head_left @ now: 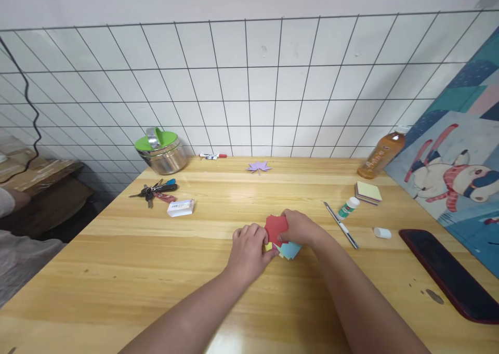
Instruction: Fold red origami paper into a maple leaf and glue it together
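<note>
Both my hands meet over a small bunch of coloured paper pieces near the middle of the table. My right hand [299,228] pinches a red paper piece [275,228] with a jagged edge. The fingers of my left hand [249,247] are curled at the left side of the bunch, with the thumb against its lower edge. Below the red piece show a light blue paper piece [291,250] and bits of yellow and magenta paper. How these layers are joined is hidden by my fingers. Farther back lies a purple paper leaf [259,167].
On the right are a utility knife [341,225], an uncapped glue stick [348,208], its white cap [382,233], sticky notes [368,192], a drink bottle [382,154] and a phone [448,273]. Left are keys [156,189], a white box [180,208], markers [212,156] and a green-lidded pot [161,154].
</note>
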A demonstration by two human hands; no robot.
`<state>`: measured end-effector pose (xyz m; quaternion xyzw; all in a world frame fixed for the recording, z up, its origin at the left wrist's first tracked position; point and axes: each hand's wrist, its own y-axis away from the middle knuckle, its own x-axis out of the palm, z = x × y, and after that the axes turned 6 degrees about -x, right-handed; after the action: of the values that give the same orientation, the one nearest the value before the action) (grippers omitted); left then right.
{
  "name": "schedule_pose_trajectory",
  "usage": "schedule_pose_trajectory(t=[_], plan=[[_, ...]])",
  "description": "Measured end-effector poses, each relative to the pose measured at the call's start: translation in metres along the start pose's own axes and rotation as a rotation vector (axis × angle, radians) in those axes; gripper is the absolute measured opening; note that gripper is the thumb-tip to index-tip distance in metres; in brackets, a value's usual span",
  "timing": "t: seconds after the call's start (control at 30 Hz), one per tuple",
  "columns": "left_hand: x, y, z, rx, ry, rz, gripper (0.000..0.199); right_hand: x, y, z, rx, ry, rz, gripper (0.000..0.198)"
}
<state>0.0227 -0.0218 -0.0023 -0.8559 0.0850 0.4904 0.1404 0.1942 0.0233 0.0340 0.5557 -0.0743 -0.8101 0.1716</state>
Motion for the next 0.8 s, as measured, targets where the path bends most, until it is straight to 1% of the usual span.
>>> schedule_pose_trajectory(t=[0.07,0.13,0.2,0.33,0.37,0.43,0.53,0.63,0.67,0.7,0.8], plan=[[0.001,0.0,0.001,-0.011,-0.003,-0.013,0.03,0.002,0.002,0.002,-0.012,0.015,-0.028,0.04],[0.001,0.0,0.001,-0.026,0.001,-0.021,0.033,0.005,0.005,0.004,-0.015,0.011,-0.055,0.04],[0.001,0.0,0.001,-0.038,0.002,-0.023,0.034,0.008,0.009,0.005,-0.015,-0.018,-0.065,0.046],[0.0,0.0,0.001,-0.043,-0.013,-0.019,0.034,0.011,0.016,0.004,0.0,-0.236,-0.013,0.06],[0.0,0.0,0.001,-0.042,-0.015,-0.02,0.034,0.012,0.017,0.003,0.001,-0.286,0.004,0.058],[0.001,0.0,0.001,-0.036,-0.015,-0.024,0.035,0.013,0.019,0.001,-0.016,-0.357,0.02,0.047],[0.001,-0.001,0.002,-0.022,-0.003,-0.027,0.035,0.016,0.023,-0.004,-0.071,-0.466,-0.007,0.031],[0.002,0.0,0.005,-0.02,0.051,-0.014,0.035,0.016,0.027,-0.01,-0.11,-0.509,-0.062,0.029],[0.002,0.0,0.007,-0.023,0.093,-0.004,0.038,0.016,0.029,-0.012,-0.117,-0.524,-0.07,0.028],[0.001,0.0,0.009,-0.028,0.153,0.005,0.045,0.016,0.031,-0.014,-0.127,-0.551,-0.073,0.027],[-0.005,-0.001,0.011,-0.074,0.447,0.045,0.081,0.016,0.034,-0.012,-0.219,-0.707,-0.137,0.021]])
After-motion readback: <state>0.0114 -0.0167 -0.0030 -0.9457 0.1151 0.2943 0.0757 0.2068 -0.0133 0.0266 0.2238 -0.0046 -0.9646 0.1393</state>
